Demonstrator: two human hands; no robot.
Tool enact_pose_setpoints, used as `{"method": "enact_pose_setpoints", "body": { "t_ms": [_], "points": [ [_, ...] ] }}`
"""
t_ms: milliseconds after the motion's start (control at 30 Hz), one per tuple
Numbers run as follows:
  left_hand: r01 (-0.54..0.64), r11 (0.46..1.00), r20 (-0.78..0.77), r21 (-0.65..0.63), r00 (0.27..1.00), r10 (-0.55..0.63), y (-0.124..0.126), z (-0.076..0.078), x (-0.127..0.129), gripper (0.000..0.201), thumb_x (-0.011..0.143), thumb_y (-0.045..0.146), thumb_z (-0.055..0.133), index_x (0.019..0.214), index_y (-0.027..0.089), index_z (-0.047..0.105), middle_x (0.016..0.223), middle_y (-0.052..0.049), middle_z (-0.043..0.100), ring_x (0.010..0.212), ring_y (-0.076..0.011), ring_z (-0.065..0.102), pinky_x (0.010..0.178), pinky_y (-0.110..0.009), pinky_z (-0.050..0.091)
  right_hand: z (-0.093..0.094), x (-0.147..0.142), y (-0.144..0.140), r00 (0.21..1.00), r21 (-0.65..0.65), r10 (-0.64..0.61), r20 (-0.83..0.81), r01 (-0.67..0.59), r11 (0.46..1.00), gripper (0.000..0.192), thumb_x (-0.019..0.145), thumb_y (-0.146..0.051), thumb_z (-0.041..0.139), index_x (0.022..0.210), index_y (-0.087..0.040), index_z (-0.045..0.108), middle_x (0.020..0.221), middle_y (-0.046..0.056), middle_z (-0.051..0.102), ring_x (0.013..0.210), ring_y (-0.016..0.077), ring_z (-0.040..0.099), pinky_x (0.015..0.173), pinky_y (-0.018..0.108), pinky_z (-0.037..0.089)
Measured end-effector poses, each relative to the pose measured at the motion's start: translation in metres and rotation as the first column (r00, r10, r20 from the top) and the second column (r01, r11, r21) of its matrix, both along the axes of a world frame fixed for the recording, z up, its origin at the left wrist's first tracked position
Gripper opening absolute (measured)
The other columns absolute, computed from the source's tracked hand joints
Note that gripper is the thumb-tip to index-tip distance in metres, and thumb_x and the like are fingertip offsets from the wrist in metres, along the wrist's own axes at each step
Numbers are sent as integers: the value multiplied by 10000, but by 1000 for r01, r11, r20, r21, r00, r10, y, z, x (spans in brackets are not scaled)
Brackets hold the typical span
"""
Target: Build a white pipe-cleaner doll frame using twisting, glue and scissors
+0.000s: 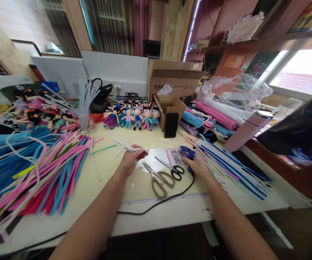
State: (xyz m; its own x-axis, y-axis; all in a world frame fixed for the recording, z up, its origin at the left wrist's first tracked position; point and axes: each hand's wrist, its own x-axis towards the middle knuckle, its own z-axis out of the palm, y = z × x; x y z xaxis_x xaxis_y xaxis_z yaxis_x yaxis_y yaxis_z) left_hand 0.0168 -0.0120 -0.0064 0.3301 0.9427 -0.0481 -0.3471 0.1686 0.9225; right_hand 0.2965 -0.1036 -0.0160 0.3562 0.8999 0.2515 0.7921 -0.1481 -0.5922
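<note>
My left hand (131, 160) pinches a white pipe-cleaner figure (125, 147) with crossed arms, held just above the pale yellow table (109, 173). My right hand (199, 167) rests on the table and grips a blue glue gun (188, 154), whose black cord (158, 202) trails toward the table's front edge. Between the hands lie two pairs of scissors, a grey-handled pair (157, 180) and a black-handled pair (172, 169). A small pink card (175, 156) lies beside the glue gun.
A heap of pink, blue and white pipe cleaners (28, 169) covers the left. A row of finished small dolls (134, 117) stands at the back, beside a black phone (171, 125) and cardboard boxes (172, 83). More pipe cleaners (226, 162) and a pink tumbler (246, 131) are right.
</note>
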Motion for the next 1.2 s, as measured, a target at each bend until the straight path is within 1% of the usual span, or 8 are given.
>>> {"method": "enact_pose_setpoints", "body": {
  "t_ms": [167,267,367,467,600,767,967,1200],
  "points": [
    [15,1000,9,-19,1000,-15,1,-1,1,204,631,269,707,730,156,568,706,-38,694,681,-136,647,664,-252,466,4,-3,-4,978,-181,-175,-116,152,972,351,755,-501,525,659,-190,656,534,36,600,576,206,586,539,296,426],
    [18,1000,19,-20,1000,-18,0,0,0,205,629,270,715,726,157,574,717,-38,694,681,-134,645,662,-250,464,9,-2,-7,936,-178,-218,-277,173,969,383,730,-530,550,738,-170,678,588,37,613,576,194,587,515,290,449],
    [25,1000,35,-4,999,-25,0,2,0,208,628,272,721,725,157,577,724,-36,694,677,-130,641,659,-248,458,21,-8,-4,847,-93,-92,-523,50,994,434,690,-518,613,921,-157,678,705,43,646,577,173,580,454,268,455],
    [23,999,39,37,999,-25,0,4,-3,201,645,276,716,731,158,577,732,-35,694,686,-133,639,668,-256,455,35,-20,7,757,-21,89,-647,-134,991,430,688,-503,644,956,-168,676,803,57,675,627,173,605,435,246,454],
    [9,991,5,130,1000,-10,1,5,-7,178,687,282,694,758,162,584,752,-45,695,728,-149,636,691,-273,448,44,-37,24,690,36,215,-691,-265,964,358,695,-483,667,858,-165,696,794,65,694,696,192,641,581,281,517],
    [21,974,-58,225,998,-9,2,7,-11,157,700,269,689,770,152,610,734,-55,693,728,-160,627,685,-277,431,32,-46,31,655,81,297,-695,-339,937,349,707,-493,668,819,-166,715,802,83,712,753,224,661,710,341,528],
    [49,967,-50,251,998,-38,-1,11,-9,157,693,272,696,748,156,605,723,-50,689,727,-170,630,712,-298,434,16,-47,26,709,21,271,-651,-341,940,337,732,-505,632,819,-193,721,800,79,715,746,248,658,688,373,527],
    [63,960,-64,274,997,-47,0,9,-10,141,710,251,686,758,152,597,717,-41,684,725,-162,625,701,-289,434,16,-49,24,710,3,259,-654,-341,940,335,735,-487,630,837,-180,718,782,78,714,731,243,653,654,346,520]
  ]
}}
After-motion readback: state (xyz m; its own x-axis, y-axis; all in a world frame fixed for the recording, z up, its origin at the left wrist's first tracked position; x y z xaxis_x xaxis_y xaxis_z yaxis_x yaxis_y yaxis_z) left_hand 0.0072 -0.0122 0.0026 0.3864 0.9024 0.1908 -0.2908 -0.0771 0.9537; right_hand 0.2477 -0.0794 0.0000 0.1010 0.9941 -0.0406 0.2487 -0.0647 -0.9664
